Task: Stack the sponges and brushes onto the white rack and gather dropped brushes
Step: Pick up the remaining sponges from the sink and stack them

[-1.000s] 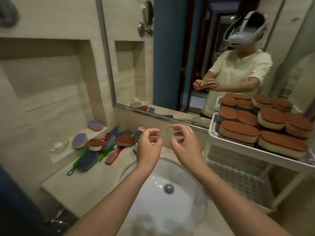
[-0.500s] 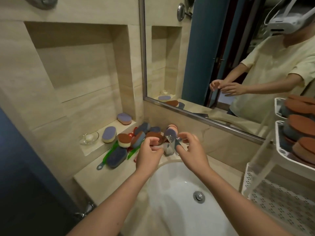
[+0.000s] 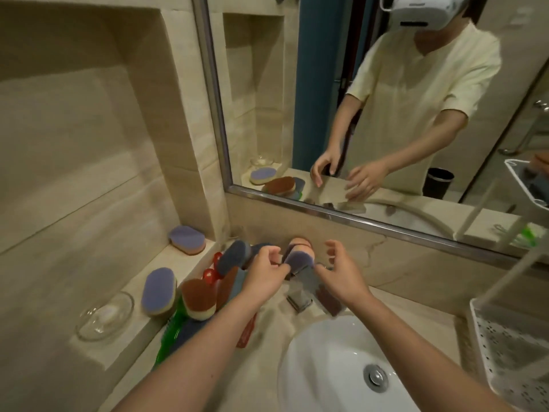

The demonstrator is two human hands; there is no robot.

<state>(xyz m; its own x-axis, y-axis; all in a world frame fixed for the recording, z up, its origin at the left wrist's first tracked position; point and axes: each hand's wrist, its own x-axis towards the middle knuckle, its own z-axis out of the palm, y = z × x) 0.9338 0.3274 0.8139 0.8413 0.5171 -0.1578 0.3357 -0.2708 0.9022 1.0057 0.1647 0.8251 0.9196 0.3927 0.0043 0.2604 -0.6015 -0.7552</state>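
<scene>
Head view: left hand [image 3: 263,276] above the pile, fingers curled, tips at left edge of purple-topped sponge [image 3: 298,258]; pinch or mere touch, cannot tell, blurred. Right hand [image 3: 341,272] just right of it, fingers apart, loosely curved, holding nothing. Sponge on edge atop faucet [image 3: 300,292], beyond sink [image 3: 320,367]. Brown-topped sponge [image 3: 197,297], green brush [image 3: 169,337] piled at left. White rack [image 3: 511,352] far right, well apart.

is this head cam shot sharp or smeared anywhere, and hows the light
Head view: dim, warm light; motion blur smears the faucet and the right hand, the left hand less; the purple sponge on the ledge reads fairly sharp; the wide lens tilts and bends the mirror frame; a soft sheen on the sink basin.
</scene>
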